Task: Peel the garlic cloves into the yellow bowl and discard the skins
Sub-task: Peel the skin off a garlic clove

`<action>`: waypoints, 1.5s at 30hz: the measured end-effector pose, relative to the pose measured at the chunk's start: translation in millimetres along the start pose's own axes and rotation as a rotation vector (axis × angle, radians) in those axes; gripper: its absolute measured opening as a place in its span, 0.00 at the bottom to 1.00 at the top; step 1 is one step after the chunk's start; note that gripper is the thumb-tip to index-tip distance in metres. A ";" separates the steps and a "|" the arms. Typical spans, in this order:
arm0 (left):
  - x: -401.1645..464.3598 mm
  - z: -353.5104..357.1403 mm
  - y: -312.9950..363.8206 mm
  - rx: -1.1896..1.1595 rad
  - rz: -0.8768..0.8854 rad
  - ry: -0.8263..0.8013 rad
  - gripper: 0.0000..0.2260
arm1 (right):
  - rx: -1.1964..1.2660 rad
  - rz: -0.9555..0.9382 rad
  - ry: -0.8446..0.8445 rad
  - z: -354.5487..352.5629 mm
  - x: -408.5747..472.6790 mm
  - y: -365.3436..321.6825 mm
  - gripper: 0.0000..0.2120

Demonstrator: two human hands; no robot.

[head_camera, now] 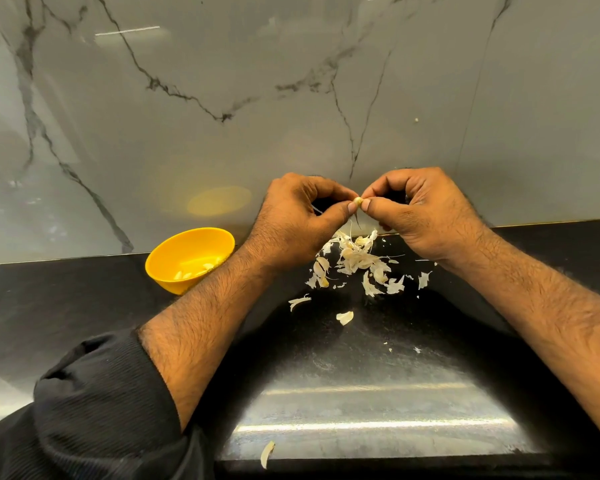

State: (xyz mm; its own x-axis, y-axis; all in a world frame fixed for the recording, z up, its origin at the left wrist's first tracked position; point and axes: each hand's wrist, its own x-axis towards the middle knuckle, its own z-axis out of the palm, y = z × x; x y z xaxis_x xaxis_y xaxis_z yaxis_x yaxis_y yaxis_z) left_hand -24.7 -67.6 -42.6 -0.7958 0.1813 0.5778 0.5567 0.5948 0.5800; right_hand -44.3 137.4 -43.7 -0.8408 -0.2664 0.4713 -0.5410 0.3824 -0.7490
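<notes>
A small garlic clove is pinched between the fingertips of my left hand and my right hand, held up above the counter near the wall. Below the hands lies a heap of white garlic skins, and some of its pieces may be whole cloves. The yellow bowl stands to the left by the wall, with a few peeled cloves inside. My left forearm covers the bowl's right edge.
The black counter runs up to a grey marble wall. Loose skin bits lie apart from the heap: one skin scrap in the middle and another skin piece near the front edge.
</notes>
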 end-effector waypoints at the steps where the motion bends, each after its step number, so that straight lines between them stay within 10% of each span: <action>1: -0.2 0.3 -0.1 -0.015 -0.002 -0.003 0.06 | 0.042 0.018 -0.002 0.1 0.6 0.2 0.03; 23: 1.9 -1.9 -7.3 -0.180 0.024 0.037 0.04 | 0.591 0.306 0.014 -6.1 7.5 8.9 0.05; 33: 4.7 -6.8 -11.8 -0.147 0.036 0.024 0.05 | -0.073 0.362 -0.050 -3.5 9.8 12.3 0.11; 45: 4.8 -8.1 -10.7 -0.085 0.056 0.001 0.04 | 0.346 0.181 -0.213 -3.5 3.0 -0.6 0.13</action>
State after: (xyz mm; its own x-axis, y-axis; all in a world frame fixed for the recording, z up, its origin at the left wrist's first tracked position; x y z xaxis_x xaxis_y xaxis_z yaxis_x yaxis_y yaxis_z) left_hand -32.5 -79.5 -41.4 -0.7624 0.2118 0.6115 0.6189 0.5149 0.5932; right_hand -46.6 139.4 -40.2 -0.8792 -0.4124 0.2385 -0.3164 0.1312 -0.9395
